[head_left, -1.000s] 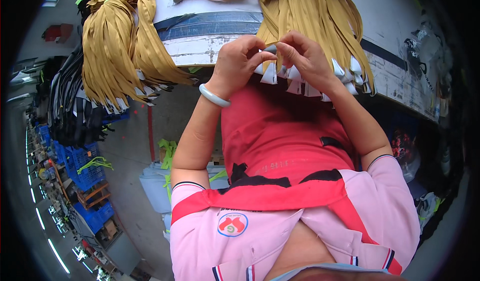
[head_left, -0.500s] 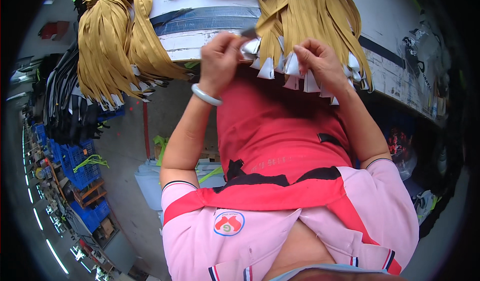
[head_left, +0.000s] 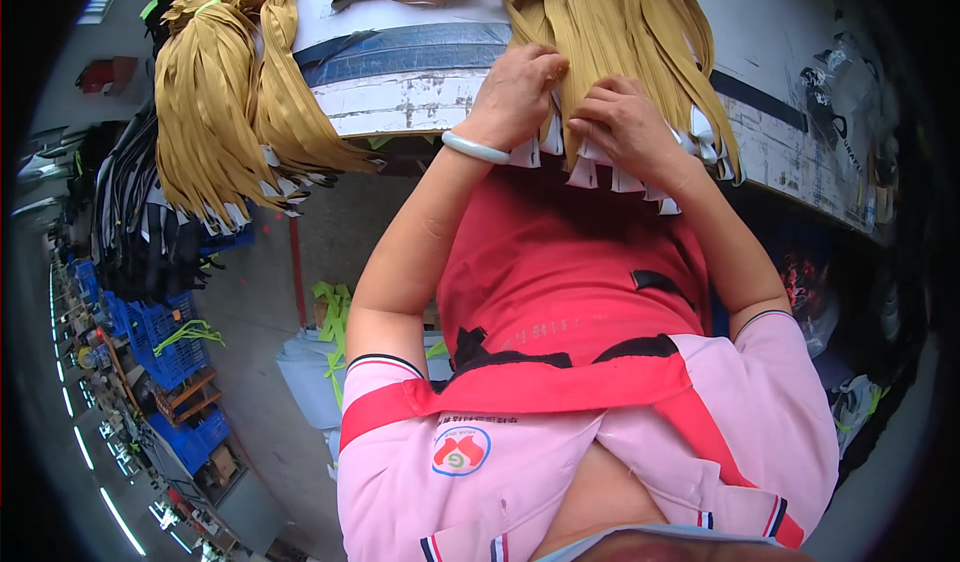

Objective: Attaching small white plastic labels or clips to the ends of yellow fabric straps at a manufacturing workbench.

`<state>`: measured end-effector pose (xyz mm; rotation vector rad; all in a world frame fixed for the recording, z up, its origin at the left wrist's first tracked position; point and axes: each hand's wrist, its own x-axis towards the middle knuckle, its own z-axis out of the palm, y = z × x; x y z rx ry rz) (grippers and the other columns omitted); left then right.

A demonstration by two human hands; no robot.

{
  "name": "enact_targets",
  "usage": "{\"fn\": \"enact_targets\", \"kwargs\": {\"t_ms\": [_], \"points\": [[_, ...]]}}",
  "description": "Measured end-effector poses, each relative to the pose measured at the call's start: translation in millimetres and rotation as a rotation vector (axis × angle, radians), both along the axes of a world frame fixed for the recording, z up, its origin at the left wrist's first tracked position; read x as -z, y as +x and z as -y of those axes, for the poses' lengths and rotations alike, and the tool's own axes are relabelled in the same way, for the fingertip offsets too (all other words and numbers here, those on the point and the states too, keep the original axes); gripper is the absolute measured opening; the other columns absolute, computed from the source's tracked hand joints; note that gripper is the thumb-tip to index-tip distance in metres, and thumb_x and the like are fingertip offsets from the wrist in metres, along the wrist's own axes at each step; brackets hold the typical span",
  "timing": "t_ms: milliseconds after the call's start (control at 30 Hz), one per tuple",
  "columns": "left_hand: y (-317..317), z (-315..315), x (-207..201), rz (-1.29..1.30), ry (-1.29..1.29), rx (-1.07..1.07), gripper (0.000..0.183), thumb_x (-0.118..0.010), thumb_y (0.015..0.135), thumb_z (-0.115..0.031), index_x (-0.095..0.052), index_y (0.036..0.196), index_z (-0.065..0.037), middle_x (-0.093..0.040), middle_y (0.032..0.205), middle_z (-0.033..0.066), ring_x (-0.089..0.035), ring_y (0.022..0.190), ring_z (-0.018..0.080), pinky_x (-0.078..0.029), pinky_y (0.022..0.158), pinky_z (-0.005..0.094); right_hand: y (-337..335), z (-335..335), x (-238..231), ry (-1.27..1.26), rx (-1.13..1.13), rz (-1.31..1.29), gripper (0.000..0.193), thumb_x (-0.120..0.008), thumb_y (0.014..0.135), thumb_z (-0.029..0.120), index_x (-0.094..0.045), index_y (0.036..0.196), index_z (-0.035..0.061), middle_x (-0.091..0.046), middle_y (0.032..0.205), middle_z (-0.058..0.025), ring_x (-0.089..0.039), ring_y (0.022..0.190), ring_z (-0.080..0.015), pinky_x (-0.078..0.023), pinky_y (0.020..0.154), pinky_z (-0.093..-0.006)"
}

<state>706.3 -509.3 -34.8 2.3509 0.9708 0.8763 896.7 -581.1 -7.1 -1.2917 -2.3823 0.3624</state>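
Observation:
A bundle of long flat tan fabric strips (head_left: 620, 22) with white end tabs (head_left: 583, 172) hangs over the edge of the white worktable (head_left: 410, 99). My left hand (head_left: 515, 94), with a pale bangle at its wrist, is closed at the left side of this bundle. Its fingertips pinch a strip, though the exact grip is partly hidden. Close by on the right, my right hand (head_left: 625, 127) is curled over the lower strips, just above the white tabs. Its fingers are bent around a strip, and the hand hides part of it.
More tan strip bundles (head_left: 208, 102) hang at the table's left, beside black strips (head_left: 150, 212). Blue crates (head_left: 160, 337) stand on the floor at left. Clear plastic wrapping (head_left: 845, 102) lies on the table at right. A red apron (head_left: 570, 262) covers my front.
My left hand has moved right and slightly up, onto the strips beside my right hand. The blurred dark thing at its fingers earlier no longer shows. My right hand's fingers have curled inward.

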Motion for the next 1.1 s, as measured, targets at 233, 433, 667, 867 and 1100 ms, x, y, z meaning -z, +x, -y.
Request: {"fn": "enact_targets", "kwargs": {"t_ms": [233,433,667,867,1100], "points": [[-15.0,-10.3,-10.5,-0.221,-0.112,0.050,0.019,-0.072,0.076,-0.014,-0.072,0.092,-0.003,-0.063,0.098,0.0139,-0.058,0.098,0.0346,-0.048,0.087,0.0417,13.7,8.6,9.2,-0.055,0.099,-0.185,0.017,-0.067,0.089,0.023,-0.068,0.091,0.0057,-0.064,0.088,-0.0078,-0.056,0.097,-0.0292,-0.043,0.089,-0.0402],[-65.3,-9.8,-17.2,0.100,-0.417,0.024,0.018,-0.070,0.082,-0.010,-0.072,0.097,-0.002,-0.063,0.093,0.0080,-0.059,0.069,0.0171,-0.050,0.067,0.0291,-1.9,3.2,1.7,-0.069,0.066,-0.339,0.011,-0.065,0.089,0.016,-0.067,0.096,0.0063,-0.064,0.097,-0.0080,-0.057,0.098,-0.0290,-0.046,0.086,-0.0389],[-43.4,10.1,-10.1,0.053,-0.091,0.173,0.030,-0.069,0.075,-0.009,-0.066,0.104,0.000,-0.062,0.100,0.0145,-0.060,0.096,0.0335,-0.050,0.085,0.0388,-40.6,-28.7,-13.7,0.194,-0.001,-0.430,0.018,-0.063,0.091,0.019,-0.067,0.105,0.0086,-0.065,0.102,-0.0099,-0.059,0.097,-0.0303,-0.047,0.087,-0.0396],[-49.2,15.5,-10.8,0.101,-0.412,0.006,0.035,-0.078,0.077,-0.011,-0.064,0.107,0.000,-0.066,0.103,0.0101,-0.064,0.091,0.0212,-0.051,0.084,0.0312,-19.2,-20.2,-2.1,-0.271,0.110,-0.003,0.026,-0.065,0.090,0.031,-0.069,0.109,0.0134,-0.067,0.084,-0.0094,-0.061,0.085,-0.0292,-0.049,0.078,-0.0406],[-45.0,17.5,-9.7,0.219,-0.452,0.096,0.069,-0.080,0.075,-0.006,-0.047,0.135,-0.006,-0.068,0.107,0.0099,-0.065,0.098,0.0194,-0.051,0.090,0.0309,-34.3,-34.8,-0.7,-0.243,-0.141,-0.287,0.015,-0.067,0.087,0.013,-0.064,0.101,0.0079,-0.062,0.098,-0.0099,-0.062,0.086,-0.0278,-0.049,0.078,-0.0380]]}}
